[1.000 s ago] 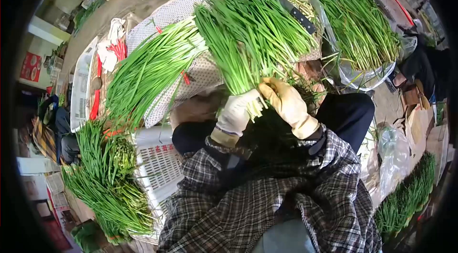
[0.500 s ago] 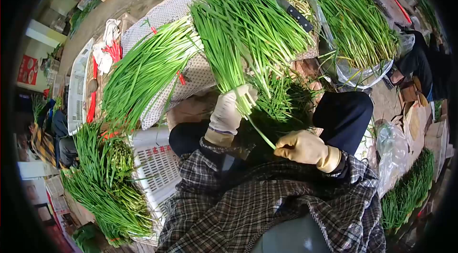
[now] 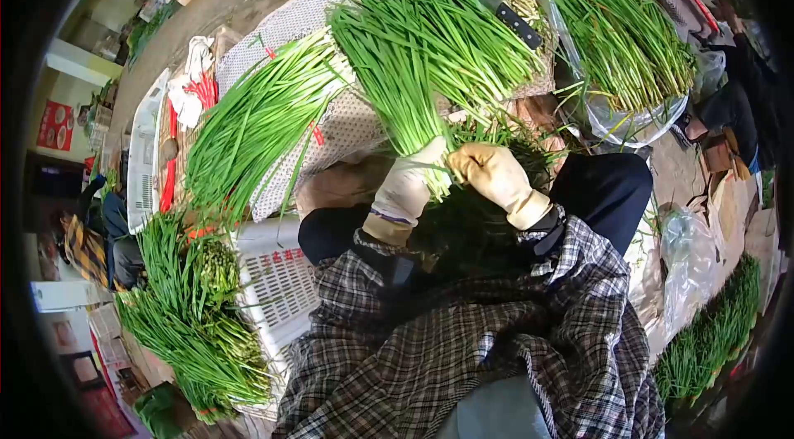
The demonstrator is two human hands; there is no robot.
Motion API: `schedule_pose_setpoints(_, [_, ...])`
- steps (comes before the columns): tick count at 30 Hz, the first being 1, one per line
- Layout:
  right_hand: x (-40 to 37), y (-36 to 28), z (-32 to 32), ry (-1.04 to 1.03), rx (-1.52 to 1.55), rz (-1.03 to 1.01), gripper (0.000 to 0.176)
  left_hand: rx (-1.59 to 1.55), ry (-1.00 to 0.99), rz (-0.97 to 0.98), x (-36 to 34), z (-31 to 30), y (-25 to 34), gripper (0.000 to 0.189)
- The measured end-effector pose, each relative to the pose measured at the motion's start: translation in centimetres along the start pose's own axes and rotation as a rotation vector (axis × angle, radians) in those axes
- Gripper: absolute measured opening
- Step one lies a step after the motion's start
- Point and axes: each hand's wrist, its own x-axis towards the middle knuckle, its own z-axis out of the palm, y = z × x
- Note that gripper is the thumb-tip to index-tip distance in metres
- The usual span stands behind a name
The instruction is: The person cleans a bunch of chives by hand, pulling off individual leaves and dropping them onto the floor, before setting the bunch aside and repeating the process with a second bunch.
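Observation:
My left hand [image 3: 405, 189], in a pale glove, is wrapped round the lower stems of a bunch of garlic chives [image 3: 403, 112]. The green leaves point away from me and the cut ends stick out below my fist. Right beside those stems is my gloved right hand [image 3: 494, 177], its fingers pinched together; what lies between them, if anything, is hidden. More garlic chives [image 3: 475, 46] lie loose on the padded, patterned cloth [image 3: 343, 126] ahead. A knife [image 3: 490, 4] with a black handle rests across them. To the left lies another heap of chives [image 3: 260, 112].
A white crate [image 3: 277, 273] stands at my left knee, with piled chives [image 3: 194, 315] beside it. Red ties [image 3: 201, 90] lie at the left. Chives in a plastic bag [image 3: 633, 129] are at the right, near another person's dark-clothed leg [image 3: 732, 112].
My right hand has moved up and left, from holding a single pulled-out stalk to beside the bunch. That stalk no longer shows stretched between my hands. My left hand keeps its grip.

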Motion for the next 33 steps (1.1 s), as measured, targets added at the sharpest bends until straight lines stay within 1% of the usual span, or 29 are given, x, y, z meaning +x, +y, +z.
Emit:
schedule_pose_setpoints(2, [-0.1,-0.1,-0.4,0.095,-0.068,-0.055,0.021,-0.330,0.013,-0.079,0.1,0.0,-0.8,0.034])
schedule_pose_setpoints(3, [0.0,-0.8,-0.6,0.107,-0.222,-0.076,0.025,-0.329,0.147,-0.189,0.3,0.5,-0.9,0.026])
schedule_pose_setpoints(6, [-0.1,-0.8,-0.2,0.297,-0.306,-0.105,0.023,-0.781,0.325,-0.363,0.8,1.0,-0.4,0.022])
schedule_pose_setpoints(7, [-0.6,-1.0,-0.3,0.328,-0.221,0.007,0.023,-0.729,0.343,-0.383,0.8,0.6,-0.4,0.024])
schedule_pose_setpoints(8, [-1.3,-2.1,-0.8,0.327,-0.119,0.131,0.022,-0.751,0.345,-0.374,0.8,0.5,-0.5,0.024])
schedule_pose_setpoints(10, [-3.4,-1.6,-2.0,0.181,-0.244,0.012,0.023,-0.788,0.349,-0.357,0.8,0.3,-0.7,0.024])
schedule_pose_setpoints(11, [-4.7,-1.1,-2.6,0.059,-0.360,0.038,0.024,-0.771,0.294,-0.277,0.3,0.0,-2.0,0.024])
schedule_pose_setpoints(12, [-6.2,-0.6,-3.2,-0.062,-0.478,0.066,0.025,-0.801,0.292,-0.284,0.3,-0.1,-2.0,0.025])
schedule_pose_setpoints(13, [-7.4,-0.3,-3.8,-0.208,-0.690,0.183,0.028,-0.832,0.287,-0.288,0.4,-0.1,-2.0,0.025])
schedule_pose_setpoints(14, [-8.2,-1.1,-4.2,-0.329,-0.811,0.276,0.030,-0.864,0.285,-0.289,0.6,-0.1,-1.9,0.026])
schedule_pose_setpoints(15, [-8.3,-1.8,-4.6,-0.355,-0.815,0.284,0.032,-0.772,0.267,-0.300,0.5,-0.2,-1.8,0.029])
schedule_pose_setpoints(16, [-8.5,-2.5,-4.8,-0.381,-0.815,0.294,0.036,-0.746,0.229,-0.260,0.4,-0.3,-2.2,0.030])
schedule_pose_setpoints(18, [-7.0,-5.4,-3.3,0.026,-0.716,0.117,0.040,-0.689,0.151,-0.183,0.2,-0.3,-3.3,0.032])
schedule_pose_setpoints(19, [-6.0,-6.0,-2.4,0.155,-0.711,0.081,0.038,-0.361,0.202,-0.169,0.3,0.7,-0.6,0.033])
schedule_pose_setpoints(20, [-4.5,-6.3,-1.8,0.246,-0.721,-0.051,0.034,-0.342,0.182,-0.163,0.3,0.7,-0.8,0.032])
schedule_pose_setpoints(22, [-2.1,-4.6,-0.5,0.180,-0.729,-0.072,0.024,-0.306,0.143,-0.150,0.3,0.4,-1.5,0.031])
schedule_pose_setpoints(25, [-0.7,-1.8,0.3,0.183,-0.573,-0.125,0.015,-0.313,0.118,-0.140,0.4,0.1,-1.6,0.026])
schedule_pose_setpoints(26, [-0.8,-1.7,0.0,0.188,-0.498,-0.098,0.013,-0.322,0.110,-0.135,0.5,0.2,-1.4,0.024])
schedule_pose_setpoints(27, [-1.0,-1.6,-0.4,0.194,-0.423,-0.070,0.012,-0.180,0.099,-0.145,-0.1,0.1,-0.3,0.023])
schedule_pose_setpoints(28, [-1.2,-1.7,-0.7,0.206,-0.348,-0.039,0.011,-0.353,0.109,-0.186,-0.1,0.1,-0.5,0.023])
schedule_pose_setpoints(29, [-1.5,-2.6,-1.3,0.126,-0.149,0.149,0.012,-0.524,0.117,-0.227,-0.1,0.1,-0.5,0.023])
schedule_pose_setpoints(30, [-1.4,-2.5,-1.4,0.094,-0.018,0.223,0.012,-0.693,0.128,-0.269,0.0,0.0,-0.5,0.023])
schedule_pose_setpoints(31, [-1.2,-2.2,-1.3,0.057,0.114,0.297,0.013,-0.355,0.097,-0.228,-0.1,0.0,-0.4,0.023])
schedule_pose_setpoints(32, [-1.1,-1.9,-1.1,0.015,0.249,0.371,0.014,-0.426,0.091,-0.257,-0.1,0.3,0.1,0.023])
schedule_pose_setpoints(33, [-1.1,-1.7,-0.8,-0.030,0.301,0.361,0.016,-0.496,0.087,-0.285,0.1,0.7,0.5,0.024])
